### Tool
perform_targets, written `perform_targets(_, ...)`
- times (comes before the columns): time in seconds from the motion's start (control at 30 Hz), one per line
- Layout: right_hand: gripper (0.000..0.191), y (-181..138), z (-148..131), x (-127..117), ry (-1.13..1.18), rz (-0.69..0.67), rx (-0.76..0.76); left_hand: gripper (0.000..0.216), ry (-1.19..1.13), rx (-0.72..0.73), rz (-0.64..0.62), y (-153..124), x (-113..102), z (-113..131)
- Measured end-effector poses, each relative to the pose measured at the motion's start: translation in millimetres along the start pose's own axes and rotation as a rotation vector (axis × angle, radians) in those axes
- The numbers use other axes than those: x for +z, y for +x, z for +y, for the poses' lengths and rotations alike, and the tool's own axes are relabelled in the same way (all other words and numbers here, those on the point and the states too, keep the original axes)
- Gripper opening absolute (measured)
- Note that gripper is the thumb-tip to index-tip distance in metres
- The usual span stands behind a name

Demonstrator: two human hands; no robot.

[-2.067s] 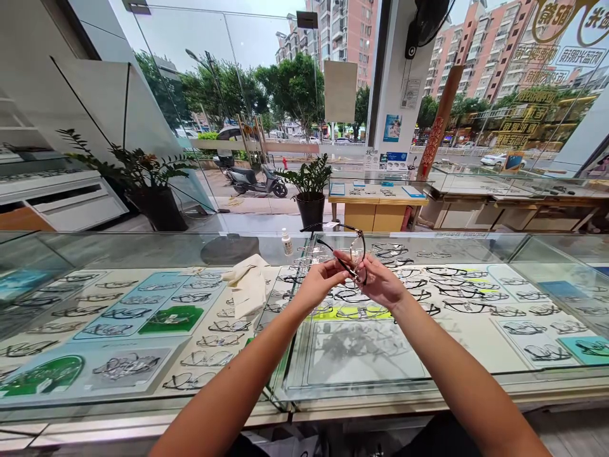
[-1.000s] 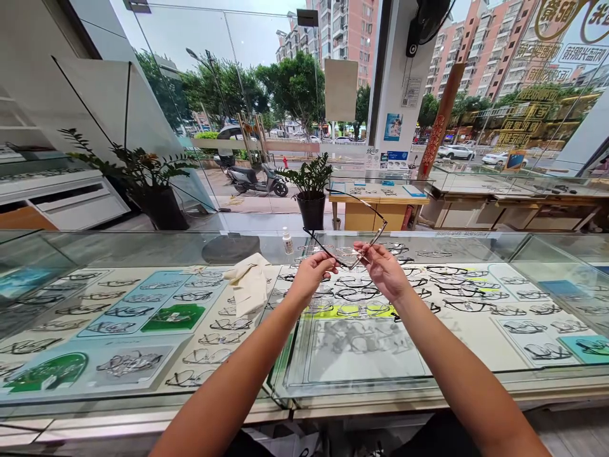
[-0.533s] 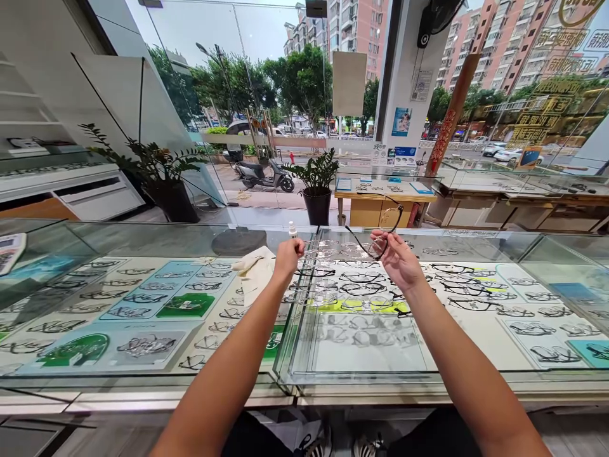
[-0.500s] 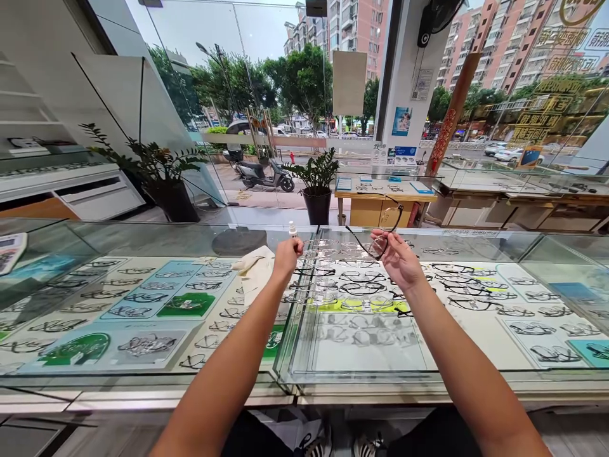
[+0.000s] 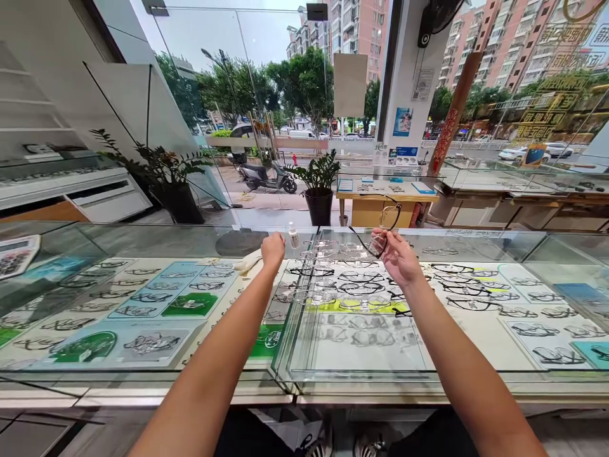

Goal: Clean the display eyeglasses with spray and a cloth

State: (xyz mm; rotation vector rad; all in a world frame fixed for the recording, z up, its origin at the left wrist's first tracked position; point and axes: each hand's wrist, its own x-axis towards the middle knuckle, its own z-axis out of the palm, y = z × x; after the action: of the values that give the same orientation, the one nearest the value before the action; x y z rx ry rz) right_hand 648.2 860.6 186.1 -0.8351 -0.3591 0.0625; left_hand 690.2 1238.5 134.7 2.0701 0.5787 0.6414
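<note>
My right hand (image 5: 398, 255) is raised over the glass counter, its fingers closed on a pair of eyeglasses (image 5: 366, 243) with dark frame parts. The glasses are held tilted, one temple reaching down to the left. My left hand (image 5: 273, 250) is closed in a fist at the right edge of a cream cloth (image 5: 248, 262); whether its fingers grip the cloth is hidden. A small white spray bottle (image 5: 294, 237) stands upright on the glass just right of that fist, apart from it. My left forearm covers part of the cloth.
Below the glass top (image 5: 361, 355) lie rows of eyeglasses (image 5: 364, 277) and green display cards (image 5: 190, 304). A printed sheet (image 5: 18, 255) lies at the far left. Beyond the counter stand potted plants (image 5: 318, 184) and a wooden display table (image 5: 368, 208).
My left hand has moved left, away from the spray bottle and over to the cloth, so the bottle shows fully. My right hand holds the glasses almost still.
</note>
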Motion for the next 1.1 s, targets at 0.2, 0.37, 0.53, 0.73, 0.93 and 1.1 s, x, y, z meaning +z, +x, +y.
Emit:
perform_targets(0.2, 0.031, 2.9, 4.4, -4.6, -0.003, -0.001, -0.023, 0.035, 0.024, -0.099, 0.081, 18.9, -2.8, -1.9)
perform_targets(0.37, 0.029, 3.6, 7.2, -5.4, -0.029, -0.005, -0.03, 0.049, -0.032, -0.014, 0.056, 26.7, 12.3, -1.3)
perform_targets(0.53, 0.032, 2.7, 5.8, -4.3, -0.017, -0.013, -0.011, 0.043, -0.061, -0.023, -0.105, 26.8, 31.1, -0.3)
perform_targets(0.73, 0.033, 1.7, 2.2, -0.7, -0.022, -0.007, -0.009, 0.032, -0.21, -0.079, -0.159, 9.2, 26.2, 19.3)
perform_targets(0.93, 0.032, -3.7, -0.8, 5.4, -0.01, -0.028, 0.024, 0.02, -0.62, -0.017, -0.43, -45.6, 10.8, 72.3)
perform_targets(1.1, 0.03, -11.6, -1.4, 13.1, -0.024, -0.078, 0.044, 0.039, -0.883, -0.006, -0.774, -113.7, -9.1, 99.0)
